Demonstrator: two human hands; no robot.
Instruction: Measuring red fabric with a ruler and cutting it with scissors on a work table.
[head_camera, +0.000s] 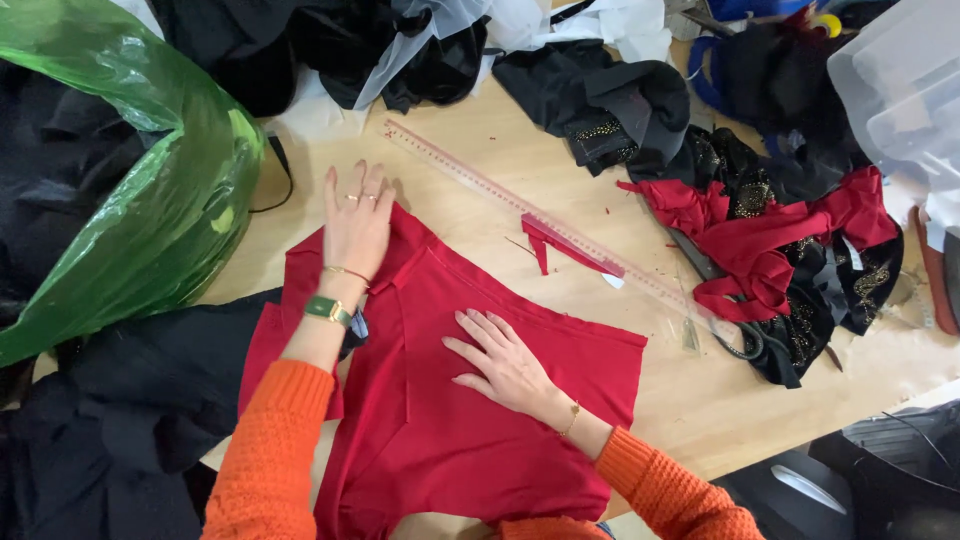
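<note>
1. One piece of red fabric (480, 420) lies spread flat on the wooden desk (480, 170), at its near edge just in front of the person, with a seam or fold line running across its upper part.
2. The left hand (356, 225) rests palm down on the fabric's upper left corner, fingers straight and close together, their tips reaching past the cloth onto bare wood. It grips nothing; it seems to pin the corner so the cloth stays put.
3. The right hand (500, 360) lies flat on the middle of the fabric, fingers spread, also gripping nothing; it looks to be pressing the cloth smooth.
4. One long clear ruler (480, 180) lies diagonally just beyond the fabric, with one small red offcut (565, 245) on it.
5. Further right sits a heap of red and black gold-beaded cloth (790, 250), with a pair of scissors (725, 305) partly beneath it.
6. To the left, one green plastic bag (150, 200) holds dark cloth, and black fabric (140, 400) lies beside the red piece.
7. More black garments (600, 95) crowd the far edge.
</note>
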